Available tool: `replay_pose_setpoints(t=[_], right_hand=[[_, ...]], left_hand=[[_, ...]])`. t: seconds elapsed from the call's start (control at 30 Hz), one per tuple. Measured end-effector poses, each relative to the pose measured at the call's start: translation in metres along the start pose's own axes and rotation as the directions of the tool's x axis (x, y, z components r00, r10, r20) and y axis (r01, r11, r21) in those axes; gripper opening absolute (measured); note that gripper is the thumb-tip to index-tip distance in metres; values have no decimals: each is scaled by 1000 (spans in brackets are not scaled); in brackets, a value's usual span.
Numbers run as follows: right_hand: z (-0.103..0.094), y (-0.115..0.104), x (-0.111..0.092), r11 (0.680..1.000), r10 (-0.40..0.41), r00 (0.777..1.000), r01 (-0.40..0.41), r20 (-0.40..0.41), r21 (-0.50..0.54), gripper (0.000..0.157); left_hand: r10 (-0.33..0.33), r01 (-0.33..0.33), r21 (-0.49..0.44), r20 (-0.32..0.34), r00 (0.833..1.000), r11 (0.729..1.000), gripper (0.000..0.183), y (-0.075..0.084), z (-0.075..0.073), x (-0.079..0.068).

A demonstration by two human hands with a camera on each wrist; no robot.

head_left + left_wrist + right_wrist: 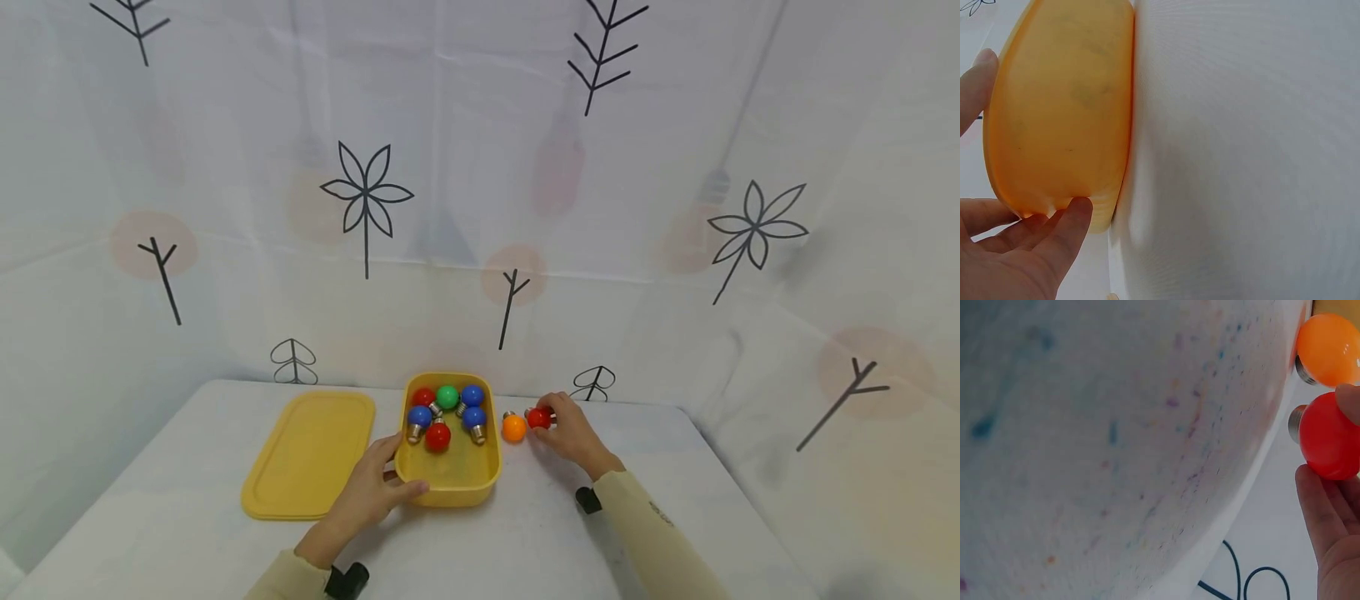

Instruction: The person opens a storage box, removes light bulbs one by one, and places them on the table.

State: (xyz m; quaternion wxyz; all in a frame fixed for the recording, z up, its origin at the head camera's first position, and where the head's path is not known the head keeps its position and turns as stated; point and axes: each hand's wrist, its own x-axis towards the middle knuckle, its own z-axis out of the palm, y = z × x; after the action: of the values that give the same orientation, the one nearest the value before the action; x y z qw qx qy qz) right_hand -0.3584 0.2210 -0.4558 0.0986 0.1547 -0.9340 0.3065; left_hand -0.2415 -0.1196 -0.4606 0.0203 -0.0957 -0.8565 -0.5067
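Right of yellow container: right hand pinches red bulb just beside orange bulb. Left hand grips container's near-left corner. Risks: smooth bulb may slip if pinch loosens; stray contact may roll orange bulb. Container contents: two red bulbs, three blue bulbs, one green bulb.

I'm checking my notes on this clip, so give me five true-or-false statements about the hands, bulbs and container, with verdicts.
1. The left hand grips the yellow container. True.
2. The orange bulb lies outside the yellow container. True.
3. The right hand holds a green bulb. False: the right hand holds a red bulb.
4. Three blue bulbs are in the yellow container. True.
5. The yellow lid covers the container. False: the yellow lid lies on the table, to the container's left.
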Motion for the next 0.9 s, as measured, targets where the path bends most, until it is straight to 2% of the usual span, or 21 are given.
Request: replay_pose_setpoints(t=[0.37,0.7,0.9], right_hand=[[1,-1,2,995,101,990,-98,99,-31,34],[4,0,2,988,149,983,-144,108,-49,35],[3,1,1,985,166,980,-160,113,-61,42]], left_hand=[[6,-6,0,-3,1000,1000,91,0,0,0],[8,-8,0,1,1000,1000,91,-2,0,1],[13,-13,5,2,1000,1000,90,-2,0,1]])
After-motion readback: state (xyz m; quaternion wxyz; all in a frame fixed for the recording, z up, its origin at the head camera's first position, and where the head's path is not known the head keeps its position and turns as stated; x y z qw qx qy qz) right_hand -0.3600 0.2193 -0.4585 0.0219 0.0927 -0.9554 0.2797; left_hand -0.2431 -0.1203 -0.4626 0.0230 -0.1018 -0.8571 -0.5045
